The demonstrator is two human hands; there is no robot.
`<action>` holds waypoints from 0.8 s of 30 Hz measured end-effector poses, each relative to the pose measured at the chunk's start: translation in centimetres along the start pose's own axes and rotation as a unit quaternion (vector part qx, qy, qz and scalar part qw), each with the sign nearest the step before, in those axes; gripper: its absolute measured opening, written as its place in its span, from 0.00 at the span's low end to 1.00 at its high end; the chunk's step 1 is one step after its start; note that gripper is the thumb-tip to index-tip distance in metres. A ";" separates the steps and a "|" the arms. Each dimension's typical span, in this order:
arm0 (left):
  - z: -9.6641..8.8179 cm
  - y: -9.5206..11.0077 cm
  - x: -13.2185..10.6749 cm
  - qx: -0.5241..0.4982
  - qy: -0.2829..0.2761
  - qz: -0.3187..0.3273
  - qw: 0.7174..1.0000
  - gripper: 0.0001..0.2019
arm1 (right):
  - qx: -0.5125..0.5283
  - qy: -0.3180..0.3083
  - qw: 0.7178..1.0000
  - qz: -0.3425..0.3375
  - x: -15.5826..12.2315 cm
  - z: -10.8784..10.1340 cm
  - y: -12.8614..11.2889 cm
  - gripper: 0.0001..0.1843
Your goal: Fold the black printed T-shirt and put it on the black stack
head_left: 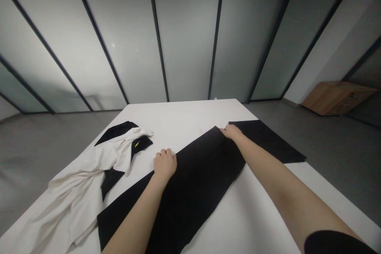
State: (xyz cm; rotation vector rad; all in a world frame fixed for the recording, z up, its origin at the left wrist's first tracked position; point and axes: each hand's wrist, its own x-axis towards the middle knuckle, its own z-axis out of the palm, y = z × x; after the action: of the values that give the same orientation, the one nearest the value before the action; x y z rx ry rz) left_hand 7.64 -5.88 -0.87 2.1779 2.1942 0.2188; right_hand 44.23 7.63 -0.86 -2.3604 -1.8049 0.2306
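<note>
A long black cloth garment [196,198] lies flat and folded lengthwise across the white table [184,115], running diagonally from the near left to the far right. My left hand [165,164] rests with curled fingers on its upper edge, seeming to pinch the cloth. My right hand [231,131] pinches the same edge farther along, near the far end. To the left, a crumpled white cloth [80,182] lies over a black piece of fabric [117,133], hiding most of it. A small yellow mark [136,144] shows on the black.
The table's far edge and its sides drop to a grey floor [38,158]. Frosted glass panels [187,35] with dark frames stand beyond it. A low wooden cabinet [336,98] sits against the far right wall.
</note>
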 end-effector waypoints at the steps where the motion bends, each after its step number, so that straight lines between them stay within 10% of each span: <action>1: -0.4 -0.4 0.1 0.021 -0.016 -0.005 1.000 0.17 | 0.001 -0.011 1.000 -0.001 0.2 0.1 0.1 0.25; 7: -1.4 -1.2 0.9 -0.009 -0.127 0.006 0.992 0.15 | 0.008 -0.005 1.000 -0.017 1.0 1.1 -1.5 0.16; 17: -0.8 -1.3 0.8 0.006 -0.040 -0.011 0.999 0.11 | -0.003 0.082 0.996 -0.034 0.3 2.2 -4.5 0.18; 24: 1.5 0.5 -0.3 -0.109 0.044 0.206 0.971 0.15 | -0.024 0.159 0.982 -0.095 -0.7 2.2 -5.6 0.24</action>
State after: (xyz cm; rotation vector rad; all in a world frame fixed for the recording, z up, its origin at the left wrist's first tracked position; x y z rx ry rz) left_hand 8.31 -6.09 -2.34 2.5030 1.6309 0.5514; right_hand 38.34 8.46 -1.76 -2.0887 -1.8721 -0.2048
